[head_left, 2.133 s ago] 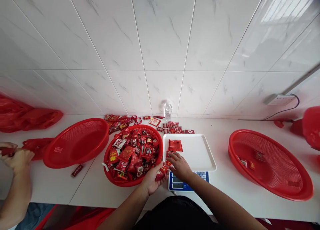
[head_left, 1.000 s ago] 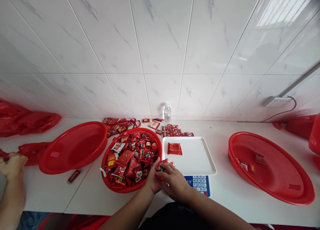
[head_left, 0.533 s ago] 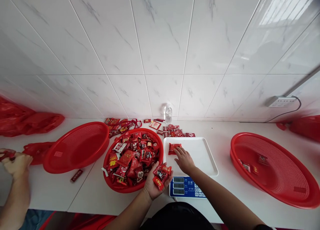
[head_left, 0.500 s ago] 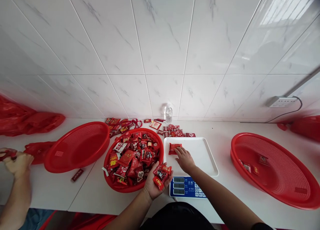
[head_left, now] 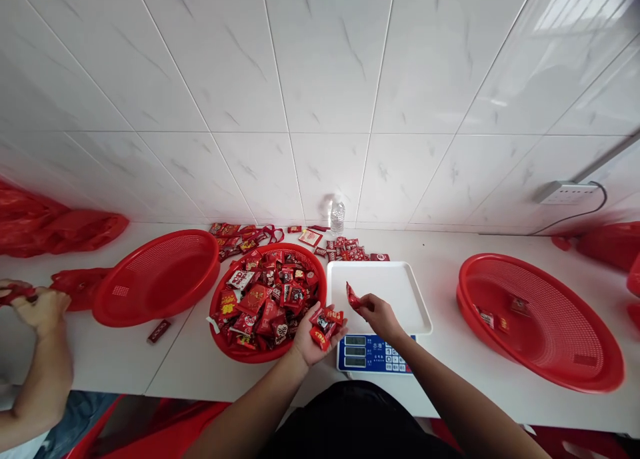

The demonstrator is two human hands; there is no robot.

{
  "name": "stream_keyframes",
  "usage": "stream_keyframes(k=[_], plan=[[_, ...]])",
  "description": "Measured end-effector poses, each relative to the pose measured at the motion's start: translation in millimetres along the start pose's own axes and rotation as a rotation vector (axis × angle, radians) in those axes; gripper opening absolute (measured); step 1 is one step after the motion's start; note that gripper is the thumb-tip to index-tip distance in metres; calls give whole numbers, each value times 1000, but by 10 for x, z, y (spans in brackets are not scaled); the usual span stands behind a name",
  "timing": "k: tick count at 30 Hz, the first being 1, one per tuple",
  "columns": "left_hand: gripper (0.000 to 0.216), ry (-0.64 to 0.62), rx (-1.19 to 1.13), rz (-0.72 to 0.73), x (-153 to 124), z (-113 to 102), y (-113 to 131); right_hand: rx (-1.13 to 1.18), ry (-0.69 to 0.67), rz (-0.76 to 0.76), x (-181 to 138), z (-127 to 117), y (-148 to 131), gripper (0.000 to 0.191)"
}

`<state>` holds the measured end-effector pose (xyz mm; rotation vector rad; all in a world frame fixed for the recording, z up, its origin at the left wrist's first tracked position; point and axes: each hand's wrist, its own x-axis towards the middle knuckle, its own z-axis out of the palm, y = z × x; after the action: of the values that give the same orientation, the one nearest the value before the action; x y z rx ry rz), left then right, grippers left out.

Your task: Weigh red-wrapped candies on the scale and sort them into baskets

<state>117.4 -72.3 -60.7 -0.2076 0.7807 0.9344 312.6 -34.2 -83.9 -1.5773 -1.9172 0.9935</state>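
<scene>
My left hand (head_left: 311, 339) is palm up, cupped around several red wrapped candies (head_left: 325, 327), beside the near right rim of a full red basket (head_left: 219, 332). Between the fingertips of my right hand (head_left: 381, 314) is a single red candy packet (head_left: 353, 296), raised over the white tray (head_left: 400, 286) of a weighing scale. The scale's blue panel (head_left: 376, 354) with displays and keys lies just below my hands. Many red candy packets (head_left: 270, 296) of different kinds fill the basket.
A red basket (head_left: 155, 279) stands on the left, and another (head_left: 550, 326) with a few packets on the right. Loose candies (head_left: 347, 249) and a clear bottle (head_left: 337, 216) sit by the wall. A co-worker's hand (head_left: 45, 307) holds something red at far left.
My right hand has picked the red candy packet up off the scale tray. My left hand still holds its candies. The whole view has shifted slightly.
</scene>
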Motion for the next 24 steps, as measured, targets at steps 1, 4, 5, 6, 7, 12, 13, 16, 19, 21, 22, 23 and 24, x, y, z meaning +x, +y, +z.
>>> stream_keyframes(k=[1, 4, 5, 6, 7, 12, 13, 16, 19, 21, 22, 23, 24], plan=[[32, -9, 9, 20, 35, 9, -9, 70, -11, 4, -70, 3, -44, 18], [27, -42, 32, 44, 154, 56, -44, 326, -49, -26, -262, 81, -183, 26], [25, -44, 34, 53, 193, 82, -57, 381, -53, -49, -312, 125, -220, 34], [23, -41, 34, 70, 228, 113, -72, 397, -47, -74, -354, 173, -249, 43], [21, -37, 33, 96, 255, 149, -89, 380, -28, -94, -386, 218, -270, 49], [21, -9, 123, 249, 235, 393, -214, 614, 73, 13, -434, 295, -396, 41], [23, 2, 172, 289, 204, 449, -251, 769, 54, 66, -426, 283, -444, 42], [21, -9, 385, 481, 104, 608, -372, 1184, -1, 197, -362, 243, -608, 49], [12, -14, 593, 732, 44, 729, -459, 1347, 59, 231, -246, 229, -704, 53], [13, -23, 705, 870, 32, 785, -484, 1344, 115, 206, -167, 223, -703, 53], [14, -47, 751, 907, 31, 808, -487, 1319, 130, 191, -133, 218, -687, 54], [15, -78, 779, 924, 34, 827, -486, 1281, 130, 175, -106, 209, -665, 56], [16, -109, 786, 920, 38, 843, -481, 1232, 120, 157, -86, 199, -641, 58]])
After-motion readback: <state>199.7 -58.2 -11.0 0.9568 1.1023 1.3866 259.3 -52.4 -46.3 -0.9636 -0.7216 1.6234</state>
